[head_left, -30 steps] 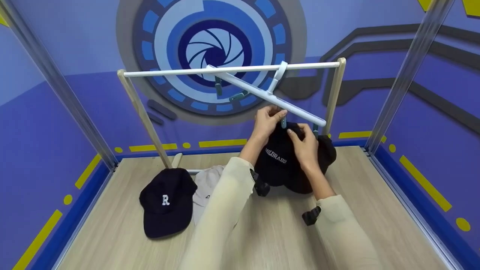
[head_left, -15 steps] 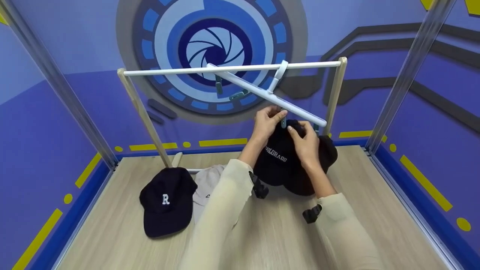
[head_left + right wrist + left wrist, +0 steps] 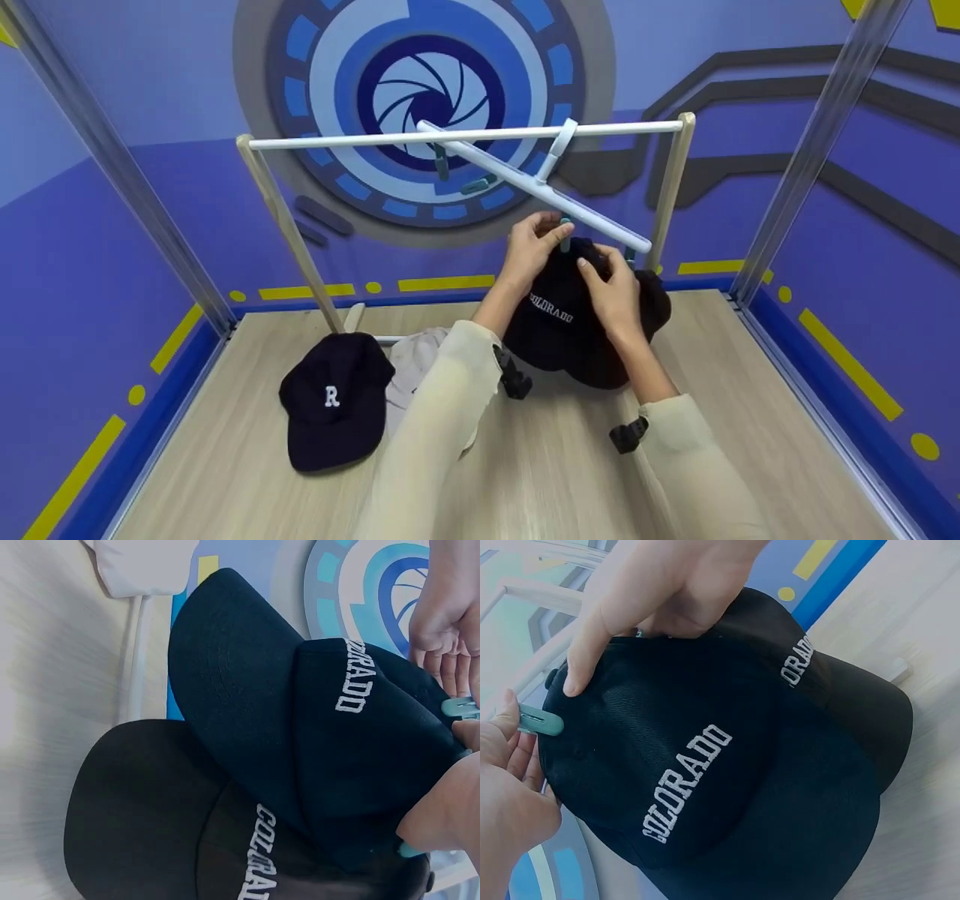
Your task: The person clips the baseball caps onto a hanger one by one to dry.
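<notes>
Front cap point(image 3: 551, 341): black, below the tilted hanger point(image 3: 525, 180), which hangs at 12 o'clock on the rail point(image 3: 337, 141).
In the way: second cap point(image 3: 657, 301) touching at 3; right post point(image 3: 670, 195) at 1; two teal clips point(image 3: 441, 163) at 11.
Further off: R cap point(image 3: 330, 431) and pale cap point(image 3: 409, 364) at 8.
Left hand point(image 3: 531, 244): fingers pinch a green clip point(image 3: 565, 238) at the front cap's top.
Right hand point(image 3: 615, 292): fingers grip its crown.
Tabletop point(image 3: 555, 465): bare wood spreads toward 6; right edge at 4.
</notes>
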Available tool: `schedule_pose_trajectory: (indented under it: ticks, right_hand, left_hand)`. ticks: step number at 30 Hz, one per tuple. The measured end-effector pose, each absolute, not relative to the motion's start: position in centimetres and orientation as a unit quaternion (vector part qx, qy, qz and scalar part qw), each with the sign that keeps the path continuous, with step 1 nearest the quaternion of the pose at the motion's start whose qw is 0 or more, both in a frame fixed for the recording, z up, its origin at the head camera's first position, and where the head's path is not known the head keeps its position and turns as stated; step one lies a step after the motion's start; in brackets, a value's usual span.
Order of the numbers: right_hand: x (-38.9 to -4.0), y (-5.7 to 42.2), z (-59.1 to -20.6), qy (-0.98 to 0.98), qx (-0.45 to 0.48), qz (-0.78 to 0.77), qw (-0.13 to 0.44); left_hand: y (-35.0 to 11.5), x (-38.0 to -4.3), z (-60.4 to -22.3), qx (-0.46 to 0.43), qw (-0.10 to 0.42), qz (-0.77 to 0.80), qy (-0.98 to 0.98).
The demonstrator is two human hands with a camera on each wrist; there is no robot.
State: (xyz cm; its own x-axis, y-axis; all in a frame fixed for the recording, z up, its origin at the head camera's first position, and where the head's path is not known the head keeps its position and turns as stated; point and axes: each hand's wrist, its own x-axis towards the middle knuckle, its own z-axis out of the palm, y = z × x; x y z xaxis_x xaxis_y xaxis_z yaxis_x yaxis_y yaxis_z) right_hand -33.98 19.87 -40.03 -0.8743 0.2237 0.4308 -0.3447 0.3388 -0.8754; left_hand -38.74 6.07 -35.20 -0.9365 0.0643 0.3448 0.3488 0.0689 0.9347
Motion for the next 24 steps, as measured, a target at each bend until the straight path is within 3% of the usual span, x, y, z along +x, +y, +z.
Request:
schedule_pose_trajectory:
  ticks: [15, 24]
  right_hand:
    - [-32.7, 20.0, -41.3, -0.796, 0.051, 0.540, 0.269]
    - [-32.3, 20.3, -42.3, -0.792, 0.063, 0.527, 0.302]
  left_hand:
    - [5.5, -38.3, -35.6, -0.134, 0.113, -0.652, -0.738]
    - [5.3, -38.6, -35.2, -0.130, 0.150, -0.620, -0.759]
